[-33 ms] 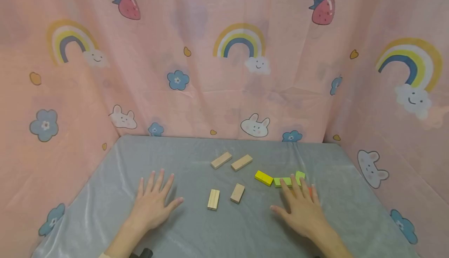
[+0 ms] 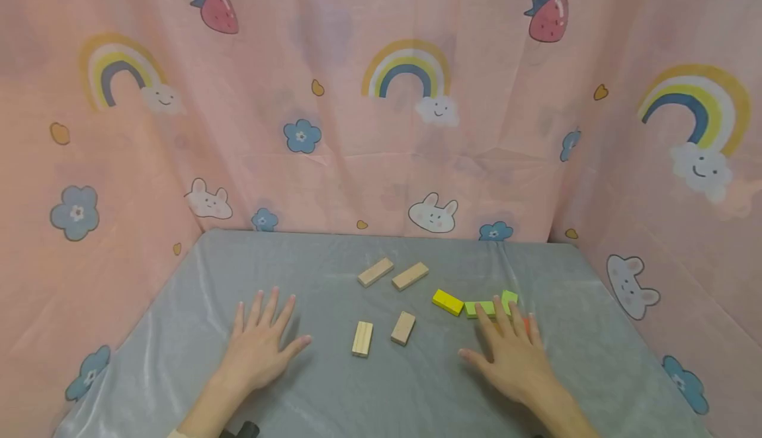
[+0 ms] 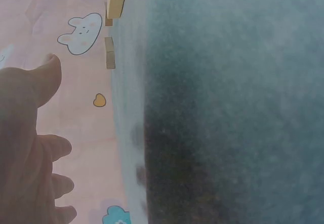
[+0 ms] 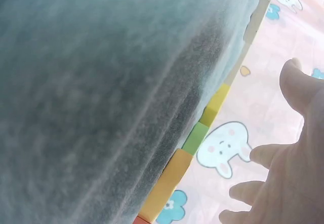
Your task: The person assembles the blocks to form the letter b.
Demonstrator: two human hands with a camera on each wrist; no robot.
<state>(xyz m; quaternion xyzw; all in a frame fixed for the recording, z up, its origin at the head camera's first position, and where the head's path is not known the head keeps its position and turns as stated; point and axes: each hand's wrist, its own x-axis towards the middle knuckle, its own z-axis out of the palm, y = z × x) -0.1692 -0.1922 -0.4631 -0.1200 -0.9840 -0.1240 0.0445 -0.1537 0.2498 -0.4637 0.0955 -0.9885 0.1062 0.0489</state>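
My left hand [image 2: 257,352] hovers over the left part of the grey cloth, fingers spread and holding nothing; the closest piece is a plain wooden block [image 2: 362,339] to its right. On the other side my right hand [image 2: 515,358] is spread too, above the cloth, and grips nothing. Its fingers overlap a green block [image 2: 476,309], another green block [image 2: 509,297] and a red-orange block [image 2: 526,325] in the head view. An orange block [image 4: 167,186] shows in the right wrist view. Left of the green ones lies a yellow block [image 2: 448,302].
A second plain block [image 2: 403,329] lies between the hands. Farther back are two more, a left one [image 2: 376,272] and a right one [image 2: 410,276]. The grey cloth [image 2: 309,398] covers the table, and a pink printed curtain [image 2: 381,173] encloses its back and sides.
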